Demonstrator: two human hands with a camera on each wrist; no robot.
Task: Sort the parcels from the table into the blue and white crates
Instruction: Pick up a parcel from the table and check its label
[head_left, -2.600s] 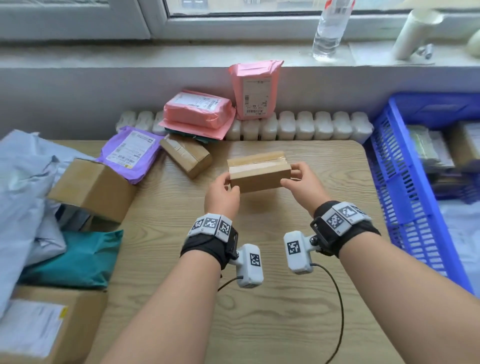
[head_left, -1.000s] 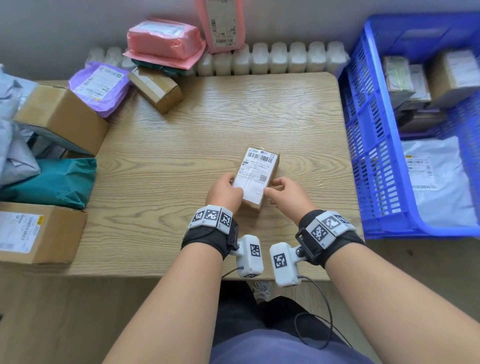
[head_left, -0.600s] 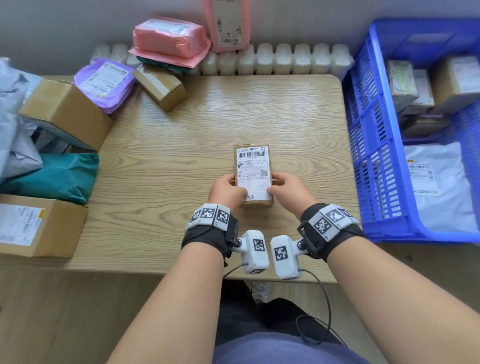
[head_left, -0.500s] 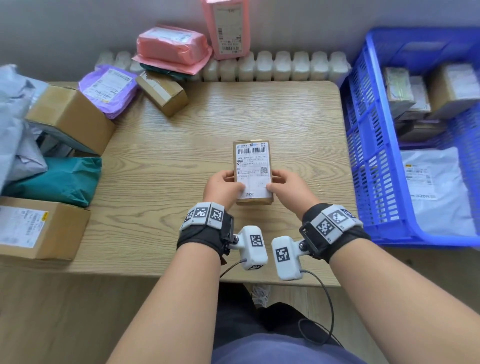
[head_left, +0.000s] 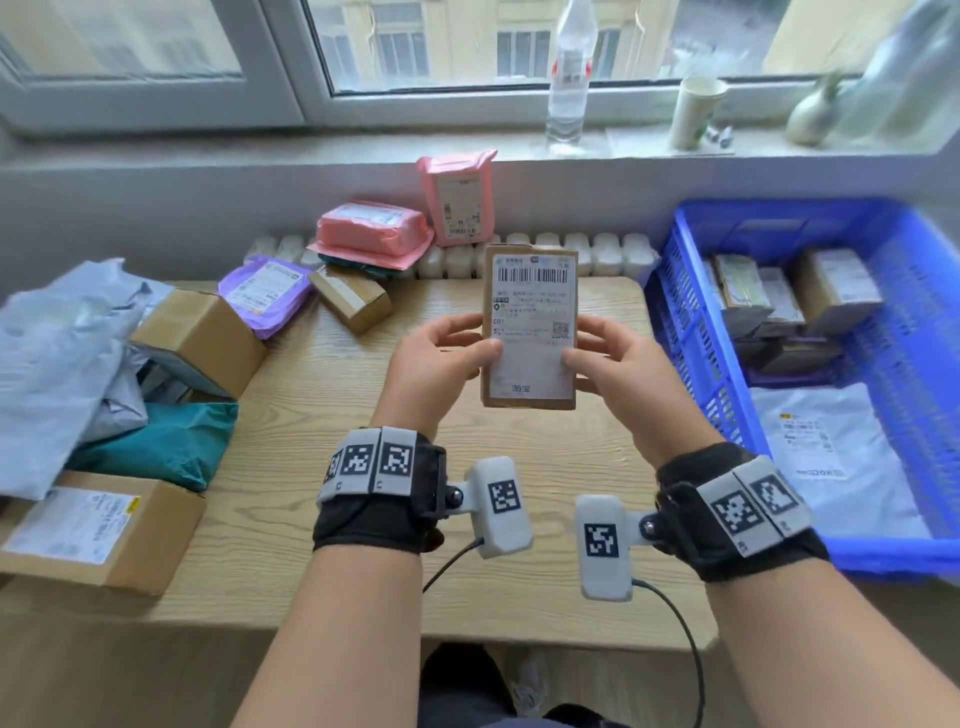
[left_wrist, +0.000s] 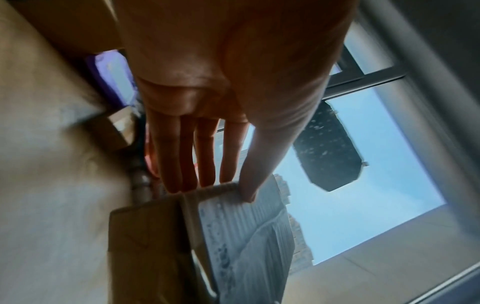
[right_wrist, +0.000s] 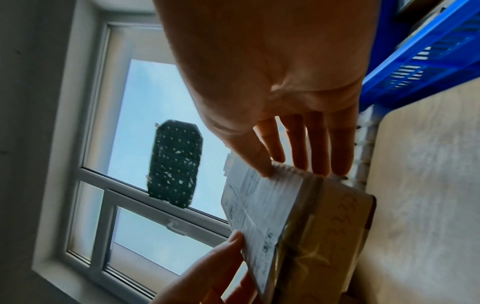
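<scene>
I hold a small brown cardboard parcel upright above the middle of the table, its white shipping label facing me. My left hand pinches its left edge, thumb on the label and fingers behind. My right hand pinches the right edge the same way. The left wrist view shows the parcel under my left hand's fingers; the right wrist view shows the same parcel below my right hand's fingers. The blue crate stands right of the table with several parcels inside. No white crate is in view.
Parcels lie along the table's left and back: brown boxes, a purple mailer, pink mailers, a teal bag, grey bags. A bottle and cup stand on the windowsill.
The parcel was turned from lying flat with its taped side up to label side facing me, then lifted off the table and tilted upright. Both hands kept hold of it throughout.
</scene>
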